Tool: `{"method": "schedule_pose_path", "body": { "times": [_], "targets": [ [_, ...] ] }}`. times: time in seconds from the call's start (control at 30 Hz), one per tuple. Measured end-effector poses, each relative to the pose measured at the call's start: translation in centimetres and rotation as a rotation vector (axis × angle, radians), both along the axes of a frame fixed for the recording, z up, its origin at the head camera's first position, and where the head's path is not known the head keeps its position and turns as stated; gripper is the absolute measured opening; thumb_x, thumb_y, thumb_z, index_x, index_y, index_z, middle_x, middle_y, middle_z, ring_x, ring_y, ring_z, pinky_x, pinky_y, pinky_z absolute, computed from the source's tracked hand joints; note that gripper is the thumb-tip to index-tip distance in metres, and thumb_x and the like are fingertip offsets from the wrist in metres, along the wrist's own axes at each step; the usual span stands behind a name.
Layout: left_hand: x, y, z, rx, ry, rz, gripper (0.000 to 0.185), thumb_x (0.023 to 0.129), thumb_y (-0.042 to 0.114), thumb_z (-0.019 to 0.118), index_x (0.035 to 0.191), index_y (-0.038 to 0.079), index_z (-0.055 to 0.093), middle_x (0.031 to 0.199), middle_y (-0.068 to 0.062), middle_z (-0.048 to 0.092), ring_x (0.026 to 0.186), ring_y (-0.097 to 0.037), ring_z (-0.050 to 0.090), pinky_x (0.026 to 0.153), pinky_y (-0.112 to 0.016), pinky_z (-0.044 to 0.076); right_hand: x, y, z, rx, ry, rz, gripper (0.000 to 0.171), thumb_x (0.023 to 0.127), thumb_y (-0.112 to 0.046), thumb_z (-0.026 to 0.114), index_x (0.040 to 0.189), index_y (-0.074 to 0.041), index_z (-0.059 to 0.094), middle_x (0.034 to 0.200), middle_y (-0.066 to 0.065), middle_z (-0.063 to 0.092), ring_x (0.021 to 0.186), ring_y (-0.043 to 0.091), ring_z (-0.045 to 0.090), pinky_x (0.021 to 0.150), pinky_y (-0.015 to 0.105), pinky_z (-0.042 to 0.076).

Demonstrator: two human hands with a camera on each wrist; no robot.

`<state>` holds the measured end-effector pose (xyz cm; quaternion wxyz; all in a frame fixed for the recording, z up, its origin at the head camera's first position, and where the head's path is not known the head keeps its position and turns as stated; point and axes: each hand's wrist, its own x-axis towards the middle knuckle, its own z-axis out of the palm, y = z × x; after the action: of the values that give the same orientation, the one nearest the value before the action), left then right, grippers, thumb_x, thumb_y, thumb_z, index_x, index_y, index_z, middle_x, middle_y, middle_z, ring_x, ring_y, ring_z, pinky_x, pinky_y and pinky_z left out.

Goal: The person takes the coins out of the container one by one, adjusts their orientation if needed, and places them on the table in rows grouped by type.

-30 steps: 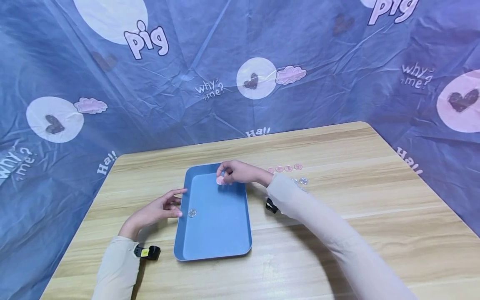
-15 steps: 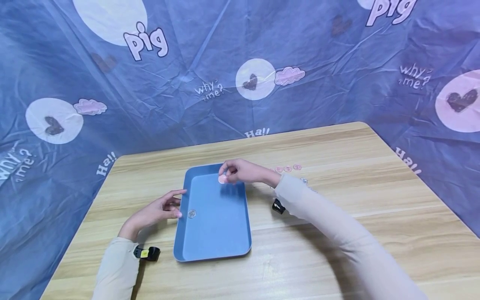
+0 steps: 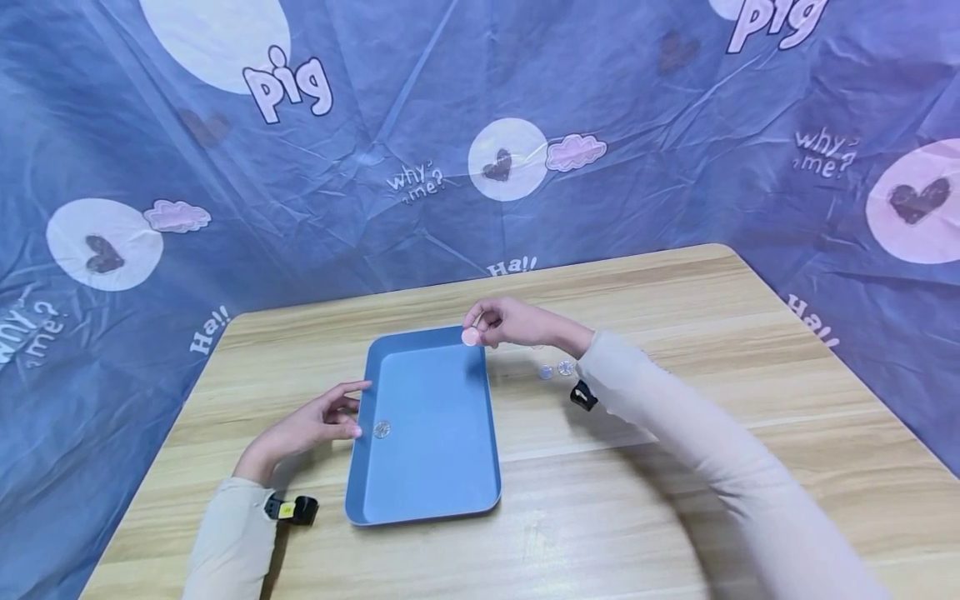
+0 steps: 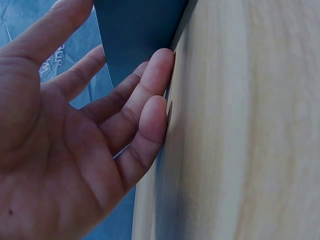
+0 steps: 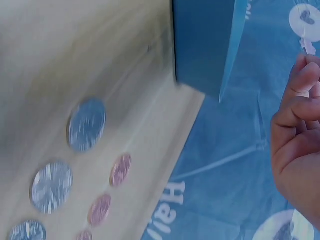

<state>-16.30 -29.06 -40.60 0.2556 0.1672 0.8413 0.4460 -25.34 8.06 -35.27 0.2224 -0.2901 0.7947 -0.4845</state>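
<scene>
A blue tray lies mid-table with one silvery coin inside near its left wall. My left hand rests with relaxed, straight fingers against the tray's left rim. Over the tray's far right corner my right hand pinches a small pink disc between thumb and fingers. In the right wrist view the curled fingers hover beyond the tray corner; the disc itself is hidden there.
On the wooden table, right of the tray, lie silvery coins and a row of pink discs. Small black wrist cameras hang under both sleeves. A blue printed cloth backs the table.
My right hand has carried the pink disc from above the tray's far end rightward and back to its far right corner. The left hand has stayed at the left rim.
</scene>
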Motion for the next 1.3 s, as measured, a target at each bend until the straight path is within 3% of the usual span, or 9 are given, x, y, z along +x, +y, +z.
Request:
{"method": "schedule_pose_path", "body": {
  "times": [0.57, 0.87, 1.13, 1.3],
  "targets": [
    [0.0, -0.3, 0.0, 0.026, -0.003, -0.009, 0.074, 0.092, 0.024, 0.066, 0.153, 0.015, 0.024, 0.14, -0.025, 0.045, 0.128, -0.04, 0.044, 0.093, -0.022, 0.046, -1.3, 5.9, 1.7, 0.024, 0.062, -0.123, 0.028, 0.088, 0.005, 0.058, 0.116, 0.007, 0.053, 0.083, 0.004, 0.058, 0.072, 0.013, 0.055, 0.065, 0.022, 0.047],
    [-0.1, 0.0, -0.1, 0.01, -0.003, -0.012, 0.075, 0.092, 0.025, 0.066, 0.153, 0.013, 0.024, 0.138, -0.024, 0.047, 0.124, -0.032, 0.049, 0.092, -0.022, 0.047, -1.7, 10.2, 1.2, 0.09, 0.074, -0.211, 0.027, 0.09, 0.002, 0.059, 0.116, 0.009, 0.053, 0.078, 0.003, 0.059, 0.067, 0.011, 0.055, 0.062, 0.021, 0.046],
    [0.0, 0.0, 0.0, 0.02, -0.017, 0.007, 0.074, 0.091, 0.026, 0.066, 0.152, 0.016, 0.025, 0.139, -0.024, 0.046, 0.126, -0.038, 0.047, 0.091, -0.022, 0.047, -1.4, 13.3, 1.0, 0.161, 0.041, -0.294, 0.033, 0.09, -0.007, 0.064, 0.12, 0.004, 0.054, 0.079, 0.004, 0.059, 0.061, 0.007, 0.049, 0.051, 0.02, 0.036],
    [0.0, -0.1, 0.0, 0.019, -0.018, 0.002, 0.074, 0.092, 0.026, 0.066, 0.152, 0.015, 0.025, 0.14, -0.025, 0.045, 0.126, -0.039, 0.046, 0.091, -0.022, 0.047, -1.1, 14.6, 0.5, 0.17, 0.032, -0.316, 0.034, 0.09, -0.007, 0.064, 0.121, 0.004, 0.054, 0.079, 0.001, 0.06, 0.062, 0.006, 0.05, 0.051, 0.02, 0.036]
  ]
}}
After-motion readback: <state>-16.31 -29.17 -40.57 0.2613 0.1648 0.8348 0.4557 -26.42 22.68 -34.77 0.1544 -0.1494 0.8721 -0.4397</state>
